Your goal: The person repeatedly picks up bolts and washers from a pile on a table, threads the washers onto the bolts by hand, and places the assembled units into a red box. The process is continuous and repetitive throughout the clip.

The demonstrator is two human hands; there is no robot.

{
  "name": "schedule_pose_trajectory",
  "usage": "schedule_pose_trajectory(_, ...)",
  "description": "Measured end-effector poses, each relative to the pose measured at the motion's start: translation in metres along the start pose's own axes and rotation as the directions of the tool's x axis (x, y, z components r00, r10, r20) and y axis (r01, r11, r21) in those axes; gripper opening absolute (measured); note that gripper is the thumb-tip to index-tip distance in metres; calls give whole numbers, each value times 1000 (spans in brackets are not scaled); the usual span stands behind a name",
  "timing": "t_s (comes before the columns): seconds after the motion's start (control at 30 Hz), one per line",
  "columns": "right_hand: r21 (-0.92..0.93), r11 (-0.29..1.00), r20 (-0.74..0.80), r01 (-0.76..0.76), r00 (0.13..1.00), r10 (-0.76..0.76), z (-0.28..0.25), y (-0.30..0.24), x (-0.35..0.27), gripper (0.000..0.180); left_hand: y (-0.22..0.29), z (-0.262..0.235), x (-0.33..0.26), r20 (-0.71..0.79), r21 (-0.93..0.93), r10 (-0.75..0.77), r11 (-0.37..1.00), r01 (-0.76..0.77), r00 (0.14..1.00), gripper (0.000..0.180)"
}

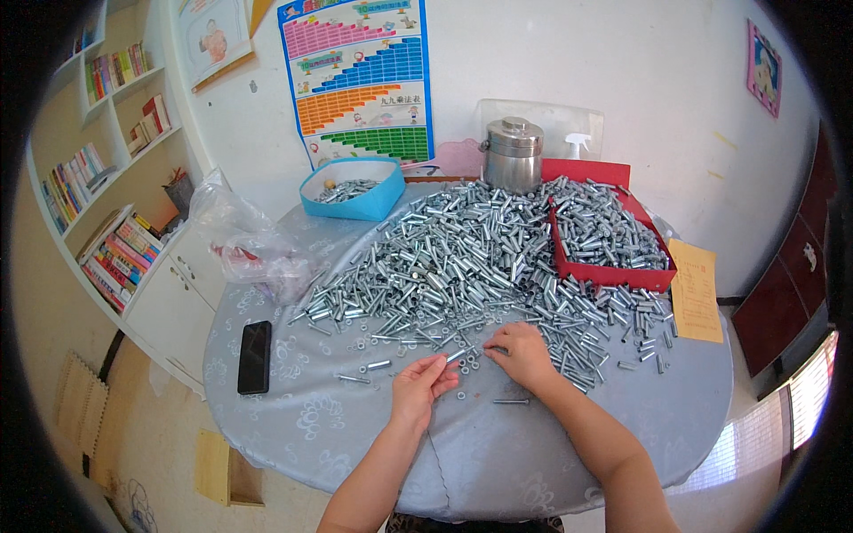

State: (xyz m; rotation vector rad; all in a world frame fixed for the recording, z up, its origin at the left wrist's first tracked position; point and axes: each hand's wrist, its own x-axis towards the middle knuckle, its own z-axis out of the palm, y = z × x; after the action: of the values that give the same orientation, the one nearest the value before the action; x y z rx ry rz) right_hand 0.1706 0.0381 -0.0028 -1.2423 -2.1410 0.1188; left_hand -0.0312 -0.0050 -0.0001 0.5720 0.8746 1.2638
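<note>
My left hand [423, 389] is closed, its thumb and fingertips pinching a silver metal bolt [457, 354] that points up and to the right. A short gap away, my right hand [520, 352] has its fingers drawn together at the near edge of the heap; whatever they hold is too small to make out. Beyond both hands spreads a big heap of silver bolts and metal sleeves [444, 250]. Several small nuts lie between and around my fingers, one nut [461, 396] nearer me. A loose bolt [511, 401] rests below my right hand.
A red box [615, 277] full of metal pieces stands at the back right, a light-blue box [380, 206] at the back left. Between them is a steel canister [514, 158]. A black phone [254, 357], a plastic bag [238, 233] and a yellowish paper [696, 298] lie toward the sides.
</note>
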Motion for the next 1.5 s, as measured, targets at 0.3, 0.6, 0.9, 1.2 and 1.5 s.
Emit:
schedule_pose_trajectory(0.3,699,574,245,-426,897,367,-6,-9,4,14,-2,-2,1,-6,15,-12,1000,12,1000,19)
schedule_pose_trajectory(0.6,760,514,309,-397,917,252,0,-14,2,19,-1,-2,0,26,11,-73,997,73,997,20)
schedule_pose_trajectory(0.9,358,888,196,-290,953,232,-12,-30,3,21,0,-5,1,22,-65,-67,995,69,997,21)
schedule_pose_trajectory(1.2,142,988,116,-55,993,39,3,-22,-4,20,3,-5,2,100,-186,-34,981,52,994,22)
schedule_pose_trajectory(1.5,115,992,113,61,991,-74,-6,-18,-1,17,1,-8,3,90,-145,-27,989,40,996,23)
